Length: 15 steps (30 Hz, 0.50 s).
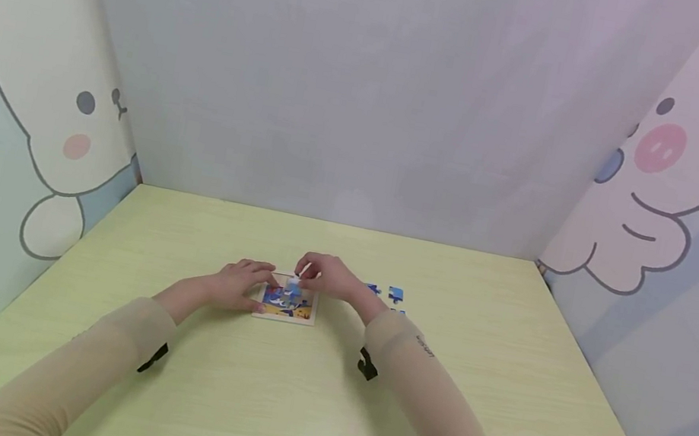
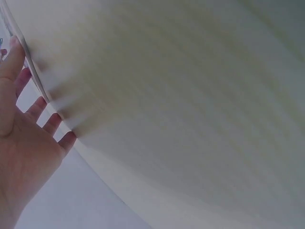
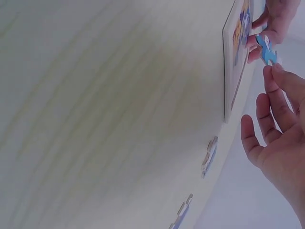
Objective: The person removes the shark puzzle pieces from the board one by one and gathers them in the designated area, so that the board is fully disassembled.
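One light-blue jigsaw piece [image 3: 267, 52] is pinched between the thumb and index fingertip of the right hand [image 1: 331, 277], whose other fingers are loosely bent and apart, holding nothing. Hours are read about the puzzle tray [image 1: 283, 318] in the head view, 12 o'clock toward the back wall: the piece hangs over the tray's 12 o'clock side, the right hand at 2. At 9, the left hand [image 1: 234, 284] has its fingers extended and spread, thumb by the tray's near-left corner, and appears to steady it without gripping. Assembled sea-scene pieces [image 1: 287, 306] fill the tray's lower part; bare backing shows toward 11. To seat the piece well, one would match its tabs and picture to the neighbouring edges, lower it level, then press flat with a fingertip while the other hand braces the tray. Farther out, toward 3, at least three loose jigsaw pieces [image 1: 395, 294] lie on the wood-grain tabletop [image 1: 290, 409]; beyond stand cartoon-printed side panels [image 1: 9, 138] and, at 12, the plain back wall [image 1: 342, 93].
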Available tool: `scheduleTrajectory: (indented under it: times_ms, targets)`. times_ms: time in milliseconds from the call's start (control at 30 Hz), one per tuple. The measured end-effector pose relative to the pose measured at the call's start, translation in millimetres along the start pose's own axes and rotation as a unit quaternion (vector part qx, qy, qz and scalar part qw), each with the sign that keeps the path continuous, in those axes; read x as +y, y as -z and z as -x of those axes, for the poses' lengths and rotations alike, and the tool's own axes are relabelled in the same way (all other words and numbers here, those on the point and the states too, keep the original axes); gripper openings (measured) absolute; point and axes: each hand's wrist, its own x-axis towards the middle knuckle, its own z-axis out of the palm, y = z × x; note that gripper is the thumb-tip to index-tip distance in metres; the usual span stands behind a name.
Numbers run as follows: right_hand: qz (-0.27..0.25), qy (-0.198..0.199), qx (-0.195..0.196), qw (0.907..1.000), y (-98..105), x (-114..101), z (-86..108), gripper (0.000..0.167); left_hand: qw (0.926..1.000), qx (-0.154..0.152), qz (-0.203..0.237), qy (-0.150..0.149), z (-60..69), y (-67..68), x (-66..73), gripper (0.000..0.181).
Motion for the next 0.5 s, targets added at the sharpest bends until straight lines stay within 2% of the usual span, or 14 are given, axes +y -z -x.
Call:
scheduleTrajectory:
  times_ms: [200,500]
  targets:
    - [0.006,0.001,0.0,1.0,12,-5,11.7,0.015,0.9999,0.008,-0.006,-0.005,0.3,-0.2,-1.6,0.049]
    - [0.012,0.003,0.0,0.9999,27,0,29.5,0.015,0.9998,0.012,-0.008,-0.013,0.8,-0.6,-1.4,0.049]
